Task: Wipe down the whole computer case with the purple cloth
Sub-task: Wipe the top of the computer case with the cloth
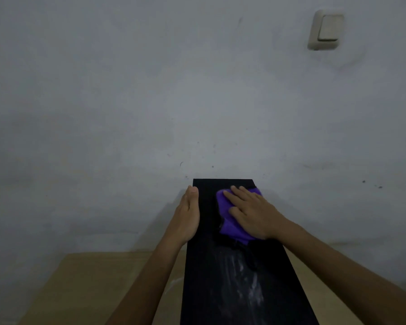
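The black computer case (232, 266) is seen from above, its long top panel running from the 6 o'clock edge of the view up towards the centre, where its far end meets the wall (150, 102). The purple cloth (230, 228) is bunched on the far right part of that panel, at about 12 o'clock on the case, and is pressed flat against it by the right hand (253, 212), whose fingers (238, 195) are laid out nearly straight and slightly spread over the fabric; nothing is pinched or gripped. The left hand (186, 215) is set against the left edge of the case at about 10 o'clock from the cloth, palm turned inward, fingers straight and held together, the thumb resting on the top edge. Pale smeared streaks (246, 277) are visible on the panel nearer the viewer, at 6 o'clock from the cloth. The case is carried by a light wooden bench (92, 289), which shows on both sides of it. A beige light switch (326, 30) is mounted on the wall at 1 o'clock, well apart from everything else.
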`<state>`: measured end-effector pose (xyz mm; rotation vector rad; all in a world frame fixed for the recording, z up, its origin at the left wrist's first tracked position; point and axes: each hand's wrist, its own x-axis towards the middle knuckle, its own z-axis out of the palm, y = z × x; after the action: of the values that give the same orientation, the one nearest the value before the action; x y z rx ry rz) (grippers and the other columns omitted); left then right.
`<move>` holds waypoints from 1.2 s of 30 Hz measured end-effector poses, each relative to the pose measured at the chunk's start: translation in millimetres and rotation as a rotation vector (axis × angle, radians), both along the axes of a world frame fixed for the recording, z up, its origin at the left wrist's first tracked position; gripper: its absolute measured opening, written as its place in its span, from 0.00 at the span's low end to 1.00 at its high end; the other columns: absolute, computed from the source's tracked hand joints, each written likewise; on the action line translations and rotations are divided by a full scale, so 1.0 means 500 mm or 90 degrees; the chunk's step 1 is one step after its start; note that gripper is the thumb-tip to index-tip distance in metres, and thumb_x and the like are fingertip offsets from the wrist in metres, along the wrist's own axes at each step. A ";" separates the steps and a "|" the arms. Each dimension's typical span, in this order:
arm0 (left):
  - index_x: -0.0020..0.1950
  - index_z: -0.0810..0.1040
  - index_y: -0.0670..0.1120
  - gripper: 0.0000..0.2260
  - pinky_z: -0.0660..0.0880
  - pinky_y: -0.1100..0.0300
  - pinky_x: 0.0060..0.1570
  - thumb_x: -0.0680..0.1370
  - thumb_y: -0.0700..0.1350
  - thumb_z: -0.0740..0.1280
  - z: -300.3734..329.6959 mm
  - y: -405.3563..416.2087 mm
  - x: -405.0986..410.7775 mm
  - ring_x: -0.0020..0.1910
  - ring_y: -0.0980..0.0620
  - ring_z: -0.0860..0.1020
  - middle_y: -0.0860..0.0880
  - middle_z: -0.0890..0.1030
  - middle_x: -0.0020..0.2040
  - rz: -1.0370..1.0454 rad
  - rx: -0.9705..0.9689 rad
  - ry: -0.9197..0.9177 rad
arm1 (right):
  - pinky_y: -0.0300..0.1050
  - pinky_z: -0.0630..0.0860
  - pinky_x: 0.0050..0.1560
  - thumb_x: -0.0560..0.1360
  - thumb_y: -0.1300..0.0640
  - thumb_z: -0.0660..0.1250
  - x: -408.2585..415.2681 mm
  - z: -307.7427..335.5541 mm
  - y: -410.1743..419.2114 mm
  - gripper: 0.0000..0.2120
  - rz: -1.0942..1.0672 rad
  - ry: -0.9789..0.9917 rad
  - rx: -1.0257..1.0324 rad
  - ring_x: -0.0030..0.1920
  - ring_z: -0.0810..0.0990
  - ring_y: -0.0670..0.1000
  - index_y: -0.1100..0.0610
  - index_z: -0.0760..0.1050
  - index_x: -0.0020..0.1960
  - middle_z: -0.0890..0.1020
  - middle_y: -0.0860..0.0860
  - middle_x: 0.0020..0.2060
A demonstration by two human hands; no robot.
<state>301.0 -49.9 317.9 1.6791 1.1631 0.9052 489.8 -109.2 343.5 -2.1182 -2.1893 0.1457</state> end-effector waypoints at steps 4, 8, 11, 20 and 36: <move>0.82 0.49 0.50 0.29 0.48 0.59 0.77 0.83 0.61 0.42 0.001 -0.002 -0.003 0.80 0.55 0.53 0.53 0.53 0.82 -0.013 -0.007 0.006 | 0.51 0.46 0.80 0.86 0.48 0.46 0.054 -0.005 0.021 0.27 -0.103 0.035 -0.005 0.82 0.46 0.54 0.53 0.47 0.83 0.47 0.53 0.82; 0.82 0.49 0.50 0.29 0.47 0.60 0.76 0.84 0.61 0.42 0.004 0.000 -0.003 0.80 0.56 0.53 0.53 0.52 0.82 -0.008 -0.009 0.021 | 0.57 0.51 0.79 0.85 0.48 0.44 0.062 0.008 0.114 0.27 -0.105 0.019 -0.012 0.81 0.50 0.58 0.57 0.51 0.82 0.51 0.56 0.82; 0.82 0.49 0.50 0.29 0.47 0.61 0.75 0.84 0.61 0.42 0.006 -0.002 -0.006 0.80 0.55 0.53 0.53 0.53 0.82 -0.002 -0.003 0.032 | 0.54 0.52 0.79 0.85 0.50 0.45 0.033 0.025 0.138 0.26 -0.076 0.007 -0.006 0.80 0.54 0.58 0.56 0.52 0.82 0.55 0.56 0.81; 0.82 0.50 0.49 0.27 0.48 0.59 0.76 0.85 0.60 0.44 0.011 -0.010 -0.003 0.80 0.54 0.54 0.52 0.54 0.82 0.001 -0.007 0.021 | 0.48 0.44 0.81 0.86 0.48 0.48 -0.035 0.020 -0.081 0.26 0.055 0.021 -0.005 0.81 0.46 0.48 0.46 0.47 0.83 0.48 0.46 0.82; 0.82 0.51 0.52 0.25 0.52 0.59 0.75 0.86 0.58 0.45 0.006 -0.068 -0.034 0.80 0.53 0.56 0.53 0.55 0.82 -0.009 -0.062 0.023 | 0.51 0.44 0.80 0.86 0.50 0.47 0.033 0.015 0.033 0.25 -0.043 0.063 -0.019 0.82 0.45 0.53 0.50 0.49 0.83 0.48 0.52 0.82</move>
<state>283.9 -83.9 320.9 1.6286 1.1991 0.7988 506.4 -92.9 350.9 -2.1488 -2.0710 0.2729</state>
